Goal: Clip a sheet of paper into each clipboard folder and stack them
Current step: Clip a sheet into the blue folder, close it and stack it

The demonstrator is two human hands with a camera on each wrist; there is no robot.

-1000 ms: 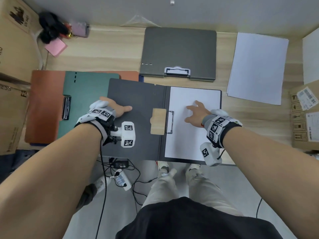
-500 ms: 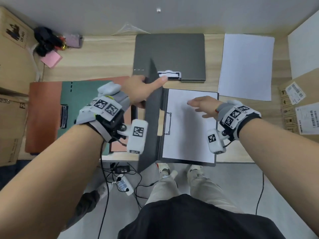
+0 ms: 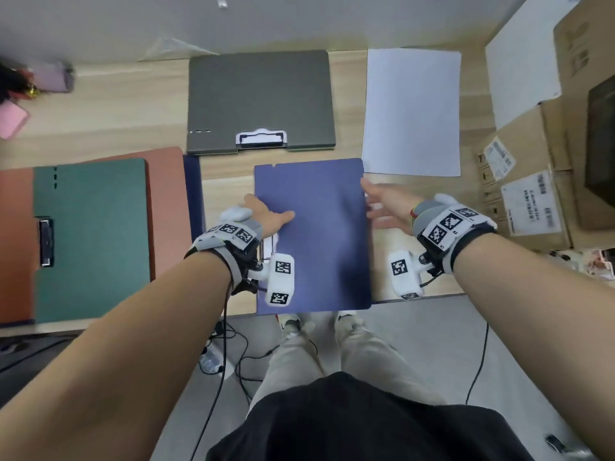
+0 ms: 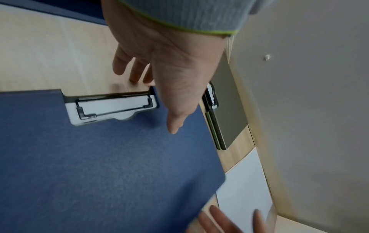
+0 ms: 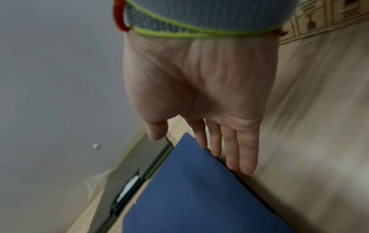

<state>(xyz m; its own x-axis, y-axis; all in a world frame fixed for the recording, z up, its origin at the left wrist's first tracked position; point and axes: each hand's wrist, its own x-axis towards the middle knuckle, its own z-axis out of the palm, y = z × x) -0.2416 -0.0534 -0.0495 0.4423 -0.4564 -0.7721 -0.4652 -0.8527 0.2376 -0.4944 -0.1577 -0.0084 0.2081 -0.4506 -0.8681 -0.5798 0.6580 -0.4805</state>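
Note:
A blue clipboard folder (image 3: 312, 234) lies closed at the table's front edge, and its white clip (image 4: 111, 107) shows through a notch in the cover. My left hand (image 3: 266, 217) is at the folder's left side, thumb flat on the cover (image 4: 99, 165), fingers (image 4: 129, 71) reaching past the clip onto the wood. My right hand (image 3: 382, 207) is open, with straight fingers (image 5: 229, 149) along the folder's right edge (image 5: 195, 197). A closed grey folder (image 3: 259, 101) lies behind. Loose white paper (image 3: 412, 111) is at the back right.
At the left, a green folder (image 3: 90, 241) lies on an orange one (image 3: 166, 207), with a navy edge (image 3: 193, 194) beneath. Cardboard boxes (image 3: 532, 194) stand along the right. A pink item (image 3: 11, 119) and dark clutter sit at the far left. Cables hang below the table edge.
My left hand swung the cover over to the right, closing the folder over the clipped sheet. My right hand came off the paper and moved to the folder's right edge.

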